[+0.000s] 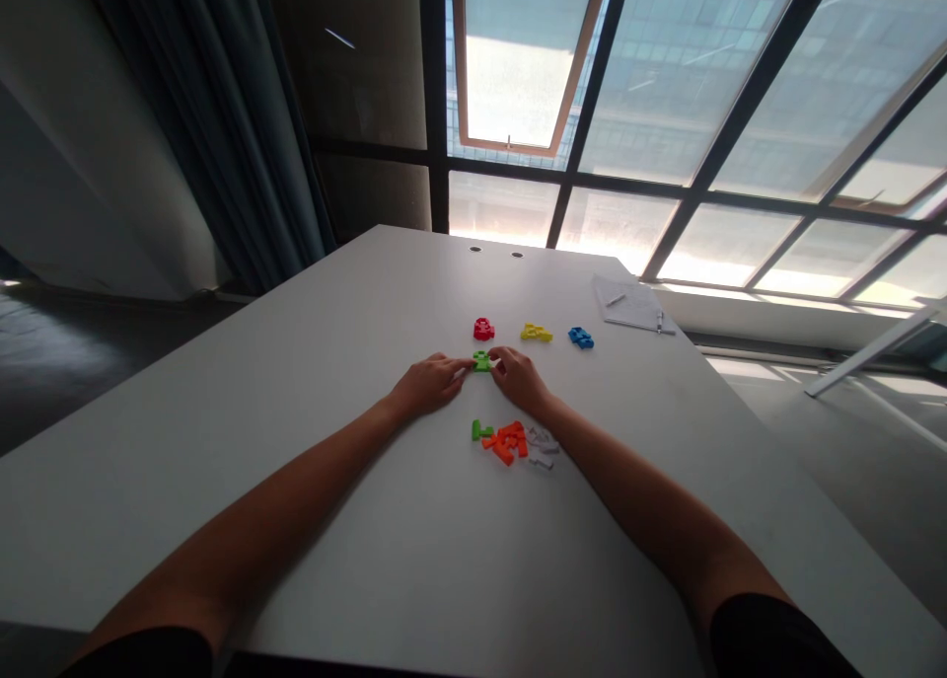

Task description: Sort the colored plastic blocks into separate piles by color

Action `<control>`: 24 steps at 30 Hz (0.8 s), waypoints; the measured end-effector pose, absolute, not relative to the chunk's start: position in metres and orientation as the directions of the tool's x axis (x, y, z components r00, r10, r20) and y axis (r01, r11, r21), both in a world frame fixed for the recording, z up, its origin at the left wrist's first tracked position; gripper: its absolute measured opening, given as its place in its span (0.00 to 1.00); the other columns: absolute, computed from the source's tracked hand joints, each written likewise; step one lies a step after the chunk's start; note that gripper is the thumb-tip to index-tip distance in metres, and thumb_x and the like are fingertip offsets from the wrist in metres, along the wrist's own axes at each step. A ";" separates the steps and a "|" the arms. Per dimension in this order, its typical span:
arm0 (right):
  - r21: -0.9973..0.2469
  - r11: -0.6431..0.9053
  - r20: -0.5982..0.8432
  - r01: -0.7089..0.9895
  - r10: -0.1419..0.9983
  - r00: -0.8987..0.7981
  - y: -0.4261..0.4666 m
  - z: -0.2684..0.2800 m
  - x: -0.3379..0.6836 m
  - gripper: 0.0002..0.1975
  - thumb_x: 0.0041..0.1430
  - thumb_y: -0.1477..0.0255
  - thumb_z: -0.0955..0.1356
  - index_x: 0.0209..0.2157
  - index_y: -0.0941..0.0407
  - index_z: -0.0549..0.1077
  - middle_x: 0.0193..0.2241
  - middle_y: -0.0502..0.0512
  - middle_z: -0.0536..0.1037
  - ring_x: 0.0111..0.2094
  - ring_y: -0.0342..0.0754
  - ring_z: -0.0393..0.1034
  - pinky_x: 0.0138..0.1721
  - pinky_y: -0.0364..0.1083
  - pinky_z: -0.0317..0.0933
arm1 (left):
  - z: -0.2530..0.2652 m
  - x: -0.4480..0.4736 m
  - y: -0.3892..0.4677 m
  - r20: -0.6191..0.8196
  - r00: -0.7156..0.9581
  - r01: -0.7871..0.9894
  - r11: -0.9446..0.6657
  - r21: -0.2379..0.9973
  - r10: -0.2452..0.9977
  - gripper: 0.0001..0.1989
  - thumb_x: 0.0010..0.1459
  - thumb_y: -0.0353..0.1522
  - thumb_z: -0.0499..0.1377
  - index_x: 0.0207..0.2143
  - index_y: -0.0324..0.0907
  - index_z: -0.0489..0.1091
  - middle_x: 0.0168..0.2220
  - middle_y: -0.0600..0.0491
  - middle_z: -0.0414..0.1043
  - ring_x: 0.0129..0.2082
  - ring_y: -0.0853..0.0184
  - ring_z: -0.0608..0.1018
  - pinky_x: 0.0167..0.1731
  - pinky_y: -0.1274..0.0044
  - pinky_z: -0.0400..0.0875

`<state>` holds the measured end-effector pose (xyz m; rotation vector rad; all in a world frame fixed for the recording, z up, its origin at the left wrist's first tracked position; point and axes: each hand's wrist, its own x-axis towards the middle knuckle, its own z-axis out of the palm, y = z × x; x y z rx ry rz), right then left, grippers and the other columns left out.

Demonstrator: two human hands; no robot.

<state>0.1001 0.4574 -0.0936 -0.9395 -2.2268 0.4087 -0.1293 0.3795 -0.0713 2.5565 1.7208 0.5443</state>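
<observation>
Between my two hands a small cluster of green plastic pieces lies on the white table. My left hand rests on the tabletop, its fingertips pressed to the cluster's left side. From the right, my right hand pinches the cluster's edge with curled fingers. Closer to me is a loose pile: a green piece, several orange pieces and several white pieces. Beyond my hands sit a red cluster, a yellow cluster and a blue cluster of similar pieces.
The white table stretches out on both sides of my arms. At its far right edge lie sheets of paper with a pen. Two round holes are near the far edge. A dark curtain and large windows stand behind.
</observation>
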 end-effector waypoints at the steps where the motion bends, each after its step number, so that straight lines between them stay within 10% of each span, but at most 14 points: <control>1: -0.519 0.688 0.465 0.507 0.725 -0.508 0.457 -0.093 0.101 0.15 0.61 0.83 0.67 0.48 0.57 0.76 0.45 0.58 0.81 0.35 0.44 0.75 0.43 0.44 0.68 | -0.071 -0.129 0.380 0.278 0.337 0.895 -0.398 0.201 0.899 0.24 0.69 0.34 0.53 0.66 0.50 0.70 0.49 0.49 0.82 0.54 0.58 0.79 0.51 0.70 0.76; 7: -0.508 0.727 0.365 0.462 0.668 -0.649 0.454 -0.063 0.113 0.09 0.61 0.82 0.69 0.41 0.58 0.80 0.39 0.56 0.82 0.33 0.43 0.75 0.40 0.42 0.67 | -0.074 -0.132 0.380 0.302 0.374 0.874 -0.442 0.203 0.877 0.19 0.68 0.33 0.53 0.57 0.52 0.75 0.55 0.53 0.79 0.55 0.59 0.77 0.53 0.69 0.75; 15: -0.628 0.737 -0.095 0.251 0.248 -0.964 0.422 -0.022 0.106 0.07 0.59 0.75 0.75 0.40 0.53 0.84 0.33 0.49 0.82 0.34 0.43 0.76 0.36 0.39 0.65 | -0.077 -0.132 0.381 0.292 0.409 0.872 -0.464 0.153 0.865 0.22 0.71 0.34 0.50 0.58 0.58 0.78 0.55 0.52 0.76 0.50 0.61 0.77 0.49 0.71 0.76; 24: -0.429 0.843 0.059 0.323 0.383 -0.922 0.428 -0.032 0.105 0.11 0.59 0.82 0.73 0.39 0.54 0.83 0.34 0.50 0.82 0.31 0.42 0.72 0.35 0.41 0.61 | -0.080 -0.133 0.383 0.299 0.418 0.872 -0.471 0.133 0.858 0.22 0.71 0.36 0.50 0.60 0.58 0.76 0.54 0.51 0.76 0.50 0.60 0.77 0.50 0.70 0.75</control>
